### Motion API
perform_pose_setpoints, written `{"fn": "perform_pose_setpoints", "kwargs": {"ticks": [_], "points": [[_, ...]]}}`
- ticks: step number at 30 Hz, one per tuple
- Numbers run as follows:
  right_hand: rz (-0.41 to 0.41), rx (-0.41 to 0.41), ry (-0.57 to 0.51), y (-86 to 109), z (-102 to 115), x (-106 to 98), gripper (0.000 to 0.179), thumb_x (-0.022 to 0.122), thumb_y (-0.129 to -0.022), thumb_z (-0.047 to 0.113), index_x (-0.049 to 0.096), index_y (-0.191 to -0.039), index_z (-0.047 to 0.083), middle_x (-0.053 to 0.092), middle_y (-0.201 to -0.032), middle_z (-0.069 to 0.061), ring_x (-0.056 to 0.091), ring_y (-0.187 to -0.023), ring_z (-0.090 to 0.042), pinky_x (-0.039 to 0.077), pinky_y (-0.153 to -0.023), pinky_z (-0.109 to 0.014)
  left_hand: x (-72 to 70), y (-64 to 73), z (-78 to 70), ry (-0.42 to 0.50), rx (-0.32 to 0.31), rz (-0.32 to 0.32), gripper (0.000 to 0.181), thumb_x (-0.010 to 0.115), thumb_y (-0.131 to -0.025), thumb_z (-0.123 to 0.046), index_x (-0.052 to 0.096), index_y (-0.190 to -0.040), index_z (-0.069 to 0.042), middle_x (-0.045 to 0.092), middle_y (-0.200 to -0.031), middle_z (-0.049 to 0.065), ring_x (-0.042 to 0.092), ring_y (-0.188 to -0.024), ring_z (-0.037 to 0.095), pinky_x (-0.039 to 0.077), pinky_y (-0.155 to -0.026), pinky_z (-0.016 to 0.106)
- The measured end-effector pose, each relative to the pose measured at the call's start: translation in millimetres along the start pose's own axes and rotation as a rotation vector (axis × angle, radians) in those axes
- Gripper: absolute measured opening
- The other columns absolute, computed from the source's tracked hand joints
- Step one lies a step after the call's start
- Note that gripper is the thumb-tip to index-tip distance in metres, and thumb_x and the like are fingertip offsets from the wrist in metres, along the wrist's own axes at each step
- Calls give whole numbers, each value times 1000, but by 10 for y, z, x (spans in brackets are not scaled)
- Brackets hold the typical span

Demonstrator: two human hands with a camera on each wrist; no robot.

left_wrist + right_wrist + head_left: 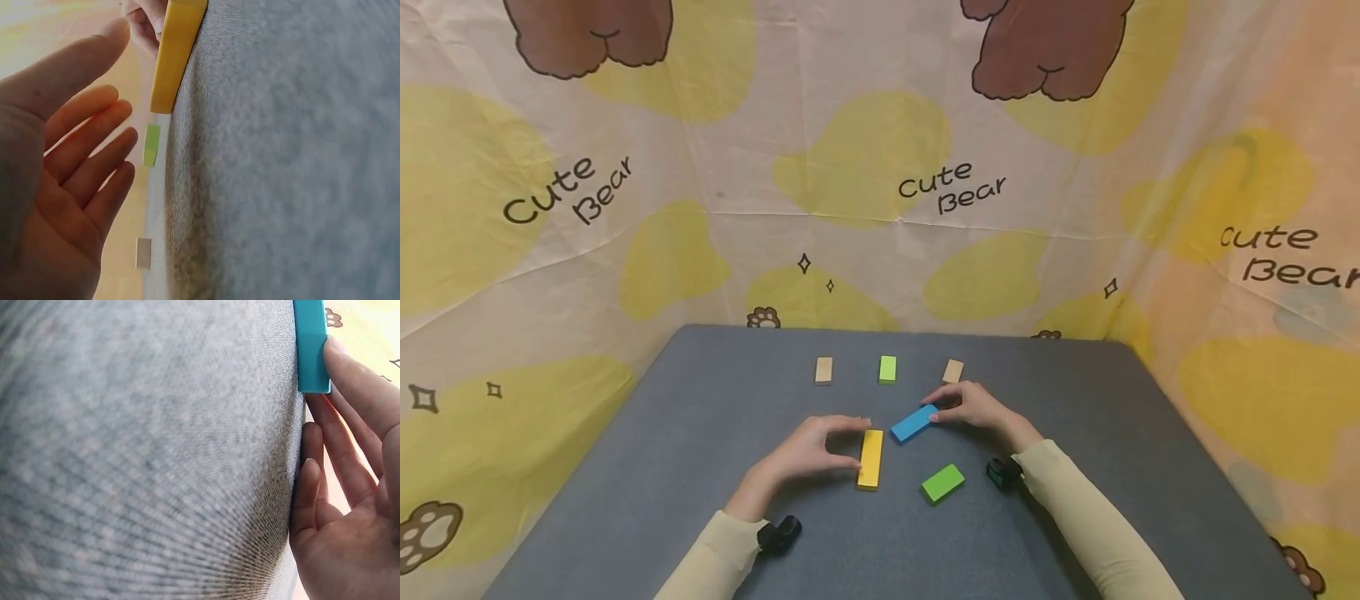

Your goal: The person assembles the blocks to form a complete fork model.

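Observation:
A yellow block (pixel 870 460) lies lengthwise on the table, its long side toward my left hand (pixel 811 446). That hand has its thumb and fingers spread beside the block; in the left wrist view the palm holds nothing and the yellow block (pixel 178 56) is past the thumb tip. My right hand (pixel 977 408) pinches the right end of a blue block (pixel 913 425), which lies slanted. The right wrist view has the thumb against the blue block (pixel 312 350) and a finger partly hidden behind it. A green block (pixel 943 483) lies nearer, between the forearms.
Along the back of the grey table (pixel 737 358) lie a tan block (pixel 823 371), a light green block (pixel 887 369) and another tan block (pixel 952 371), the last just beyond my right hand. A printed cloth (pixel 850 167) hangs behind and around the table.

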State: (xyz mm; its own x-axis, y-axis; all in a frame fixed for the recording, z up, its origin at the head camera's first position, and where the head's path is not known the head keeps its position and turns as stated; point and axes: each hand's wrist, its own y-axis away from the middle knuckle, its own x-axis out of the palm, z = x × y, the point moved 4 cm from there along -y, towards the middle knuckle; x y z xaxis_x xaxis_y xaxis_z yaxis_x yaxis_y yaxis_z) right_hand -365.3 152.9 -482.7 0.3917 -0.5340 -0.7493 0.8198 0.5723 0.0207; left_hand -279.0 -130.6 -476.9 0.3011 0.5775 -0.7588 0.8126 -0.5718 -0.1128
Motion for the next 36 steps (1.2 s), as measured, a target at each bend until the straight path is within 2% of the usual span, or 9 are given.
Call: {"fn": "perform_pose_setpoints", "kwargs": {"ticks": [4,11,17,22,31,36], "points": [[6,0,-3,-13,-7,3,32,72,-85,35,71,-116,26,71,-118,0,57,-99,-14,42,-80,-22,-23,18,-51,-4,17,24,58,81,-77,-34,61,-130,-25,61,-135,-12,56,-129,13,46,-107,43],[6,-2,-6,-16,-13,2,32,72,-85,35,71,-115,27,71,-118,0,60,-105,-15,45,-85,-25,-12,16,-89,-12,54,72,55,83,-74,-31,64,-126,-28,65,-129,-14,58,-128,10,49,-105,37],[11,-5,-15,-16,-19,9,32,72,-85,35,71,-116,26,71,-118,0,61,-109,-16,47,-89,-28,20,5,-155,-21,102,97,54,82,-75,-33,65,-126,-25,67,-126,-13,61,-123,11,50,-103,35],[8,1,-7,-33,-55,6,32,72,-85,36,71,-116,27,71,-118,0,60,-106,-14,45,-85,-24,48,-12,-190,-14,128,111,52,81,-76,-34,66,-125,-23,68,-125,-12,62,-121,11,50,-103,35],[9,-8,1,-31,-70,0,33,72,-85,36,70,-116,26,71,-118,0,58,-99,-10,43,-79,-20,109,-49,-178,55,96,152,49,81,-76,-31,67,-123,-24,68,-123,-16,61,-121,7,49,-105,31],[-2,-32,-2,-33,-81,3,34,73,-84,38,70,-116,27,72,-117,1,54,-91,-8,42,-73,-19,116,-57,-175,63,73,163,48,81,-76,-31,68,-122,-25,68,-121,-16,62,-120,8,49,-105,32]]}}
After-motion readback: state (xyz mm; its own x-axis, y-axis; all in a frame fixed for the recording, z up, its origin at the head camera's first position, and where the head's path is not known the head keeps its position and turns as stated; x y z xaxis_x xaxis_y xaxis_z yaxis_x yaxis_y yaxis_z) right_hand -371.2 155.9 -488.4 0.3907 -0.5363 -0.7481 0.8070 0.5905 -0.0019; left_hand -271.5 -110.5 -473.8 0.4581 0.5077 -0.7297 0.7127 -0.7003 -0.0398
